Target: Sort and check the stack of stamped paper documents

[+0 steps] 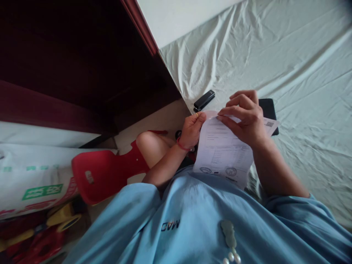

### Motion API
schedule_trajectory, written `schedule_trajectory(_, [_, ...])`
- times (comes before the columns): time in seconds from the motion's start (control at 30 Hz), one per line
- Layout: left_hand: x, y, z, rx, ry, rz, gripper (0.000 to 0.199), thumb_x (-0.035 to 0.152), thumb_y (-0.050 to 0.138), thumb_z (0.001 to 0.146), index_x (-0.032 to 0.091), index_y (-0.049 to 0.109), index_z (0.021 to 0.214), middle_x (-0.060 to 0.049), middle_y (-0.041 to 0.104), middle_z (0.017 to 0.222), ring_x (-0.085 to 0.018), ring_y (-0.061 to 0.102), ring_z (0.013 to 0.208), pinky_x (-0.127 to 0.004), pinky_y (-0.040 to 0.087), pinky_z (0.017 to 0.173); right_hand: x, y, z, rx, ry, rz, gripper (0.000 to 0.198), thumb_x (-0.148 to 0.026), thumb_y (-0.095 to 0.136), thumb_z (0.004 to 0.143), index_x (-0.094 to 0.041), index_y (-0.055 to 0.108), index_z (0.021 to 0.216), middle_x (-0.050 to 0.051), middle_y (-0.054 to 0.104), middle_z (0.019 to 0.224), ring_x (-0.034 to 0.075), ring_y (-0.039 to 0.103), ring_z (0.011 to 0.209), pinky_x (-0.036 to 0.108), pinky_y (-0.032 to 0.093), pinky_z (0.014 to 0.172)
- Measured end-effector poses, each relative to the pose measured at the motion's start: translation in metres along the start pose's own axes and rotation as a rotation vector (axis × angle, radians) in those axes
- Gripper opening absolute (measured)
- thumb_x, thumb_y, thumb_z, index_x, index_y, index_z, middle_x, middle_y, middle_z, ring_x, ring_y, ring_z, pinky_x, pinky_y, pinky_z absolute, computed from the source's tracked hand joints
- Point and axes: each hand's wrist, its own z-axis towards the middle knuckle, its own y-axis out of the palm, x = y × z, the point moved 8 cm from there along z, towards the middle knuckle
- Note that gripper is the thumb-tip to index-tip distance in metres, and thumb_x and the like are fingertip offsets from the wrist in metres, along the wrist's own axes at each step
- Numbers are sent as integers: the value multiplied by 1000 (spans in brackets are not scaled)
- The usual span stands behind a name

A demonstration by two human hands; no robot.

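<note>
Printed paper sheets point(225, 143) with round stamps near their lower edge hang in front of my blue shirt. My left hand point(191, 129), with a ring and a red wrist cord, grips their upper left corner between thumb and fingers. At the top edge, my right hand point(244, 115) pinches the paper with thumb and index finger, its other fingers bent above. Beyond the paper, a black stapler point(204, 101) lies on the pale cloth. A sheet corner with a square printed code sticks out to the right, past my right wrist.
A dark flat object point(268, 110), partly hidden by my right hand, lies on the wrinkled pale sheet point(308, 157). To the left stand a red chair point(96, 172) and a white printed sack point(33, 176). Dark wooden furniture point(68, 55) fills the upper left.
</note>
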Motion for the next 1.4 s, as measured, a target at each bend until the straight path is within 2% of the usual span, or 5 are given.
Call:
schedule_trajectory(0.4, [46, 2, -12, -44, 166, 253, 35, 56, 81, 97, 23, 78, 84, 2, 59, 62, -17, 62, 70, -30, 46, 66, -6, 1, 5, -78, -49, -61, 24, -33, 57, 109, -32, 80, 114, 9, 74, 106, 39, 62, 131, 64, 48, 111])
schedule_trajectory(0.57, [57, 13, -14, -148, 349, 448, 49, 68, 64, 104, 22, 80, 97, 1, 62, 62, -19, 67, 73, -30, 51, 69, -5, 5, 2, -49, -92, -113, 23, -27, 58, 108, -29, 80, 115, 9, 74, 104, 36, 64, 126, 61, 48, 109])
schedule_trajectory(0.77, [66, 23, -21, -275, 501, 627, 52, 62, 49, 113, 21, 77, 96, 0, 68, 69, -16, 68, 70, -30, 52, 68, -3, 7, -1, -15, -133, -158, 22, -22, 59, 106, -32, 78, 111, 7, 72, 102, 34, 63, 123, 58, 47, 104])
schedule_trajectory(0.9, [68, 24, -23, -308, 511, 644, 52, 62, 49, 113, 20, 76, 99, -1, 69, 71, -16, 69, 71, -29, 51, 67, -4, 7, -2, -16, -128, -176, 21, -24, 57, 107, -31, 77, 109, 8, 70, 104, 33, 62, 123, 58, 47, 104])
schedule_trajectory(1.4, [69, 24, -18, -253, 483, 625, 54, 64, 51, 111, 22, 61, 78, 3, 54, 62, -13, 53, 59, -30, 42, 60, -9, 8, -1, -19, -124, -212, 21, -27, 52, 110, -30, 73, 107, 8, 71, 105, 33, 63, 122, 60, 46, 103])
